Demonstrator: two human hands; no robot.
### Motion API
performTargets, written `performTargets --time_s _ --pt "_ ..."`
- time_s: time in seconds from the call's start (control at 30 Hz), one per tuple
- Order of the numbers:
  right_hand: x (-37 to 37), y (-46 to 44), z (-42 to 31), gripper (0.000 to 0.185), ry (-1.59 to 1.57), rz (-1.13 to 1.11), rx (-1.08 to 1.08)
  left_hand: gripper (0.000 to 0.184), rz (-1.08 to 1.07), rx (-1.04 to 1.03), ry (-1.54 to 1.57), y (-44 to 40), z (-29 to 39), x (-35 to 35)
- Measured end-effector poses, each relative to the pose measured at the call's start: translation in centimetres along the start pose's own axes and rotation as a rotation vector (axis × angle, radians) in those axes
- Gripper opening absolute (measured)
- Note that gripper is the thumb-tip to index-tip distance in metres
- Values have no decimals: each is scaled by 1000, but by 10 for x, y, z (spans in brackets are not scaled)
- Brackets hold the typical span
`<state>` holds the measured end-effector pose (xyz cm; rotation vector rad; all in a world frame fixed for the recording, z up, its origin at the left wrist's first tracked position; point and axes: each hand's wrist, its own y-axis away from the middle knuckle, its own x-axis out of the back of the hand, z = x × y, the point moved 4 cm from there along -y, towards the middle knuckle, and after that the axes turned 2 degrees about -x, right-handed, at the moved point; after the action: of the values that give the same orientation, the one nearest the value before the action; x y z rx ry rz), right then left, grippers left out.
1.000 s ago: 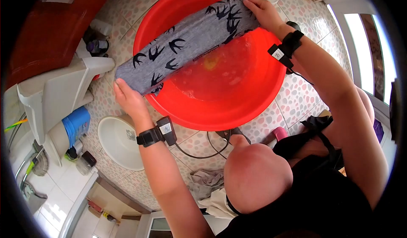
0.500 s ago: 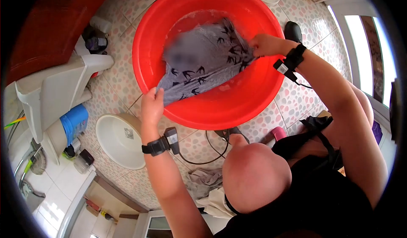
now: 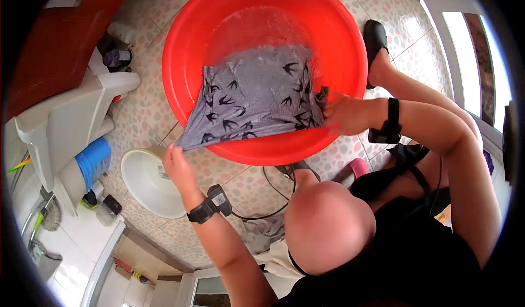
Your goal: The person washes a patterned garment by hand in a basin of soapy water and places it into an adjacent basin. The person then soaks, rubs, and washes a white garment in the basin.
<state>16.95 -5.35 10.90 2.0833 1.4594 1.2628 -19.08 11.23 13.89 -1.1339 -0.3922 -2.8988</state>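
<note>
Pinching with the left hand [image 3: 179, 168], just past the red tub [image 3: 262, 155]'s lower left edge, a corner of the grey bird-print cloth [image 3: 257, 96] spread over the tub's lower half and into the water [image 3: 262, 30]. Touching the cloth's right side with the right hand [image 3: 354, 114], too blurred to tell whether clenched. Near a white basin [image 3: 145, 178] off the lower left edge and a dark shoe [image 3: 375, 40] off the right.
</note>
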Motion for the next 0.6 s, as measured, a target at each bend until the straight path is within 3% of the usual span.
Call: performTargets --time_s 0.03,0.07,0.1,0.13,0.23,0.33,0.6 --pt "-7 1 -6 33 -8 4 5 33 137 -34 16 1 -10 7" --pt "-8 3 -13 35 49 149 72 33 135 -36 7 0 -21 8" --pt "-5 5 -21 36 106 294 140 30 97 107 425 0 -31 6" --pt "-4 5 -24 38 139 207 121 27 56 250 846 1 -39 1" --pt "-5 10 -31 41 177 330 205 20 45 276 1024 7 -34 0" --pt "-2 12 -37 46 168 255 258 27 -28 238 1070 7 -37 -1" --pt "-11 16 -40 48 184 303 470 23 3 312 1175 0 -37 0"
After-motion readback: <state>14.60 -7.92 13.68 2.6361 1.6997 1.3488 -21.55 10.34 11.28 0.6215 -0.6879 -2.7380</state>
